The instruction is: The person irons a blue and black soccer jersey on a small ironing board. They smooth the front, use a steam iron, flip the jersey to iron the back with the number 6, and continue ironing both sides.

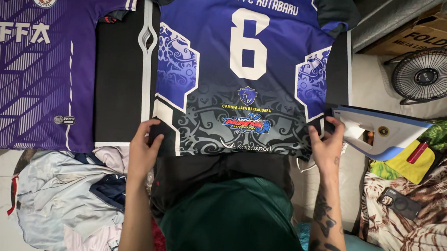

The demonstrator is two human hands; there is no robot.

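- A blue and black sports jersey with a large white numeral and patterned grey lower part (247, 80) lies flat, back side up, in the upper middle of the frame; its collar and shoulders are cut off by the top edge.
- The left hand (144, 146) pinches the jersey's lower left corner, fingers curled around the hem.
- The right hand (327, 142) holds the lower right corner of the hem the same way, fingertips tucked partly under the fabric so they are hard to see; the forearm below it is tattooed.
- The surface under the jersey is almost wholly covered; only a black strip with a white border (120, 78) shows to the left of it.
- A purple jersey with white geometric lines (27, 72) lies at the upper left, cut off by the left edge.
- A white and blue clothes iron (381, 132) lies just right of the right hand.
- A small round black fan (429, 76) stands at the upper right, in front of a half-seen brown cardboard box (436, 32).
- A dark phone (399, 203) rests on patterned cloth at the lower right.
- A heap of pale crumpled garments (67, 193) fills the lower left.
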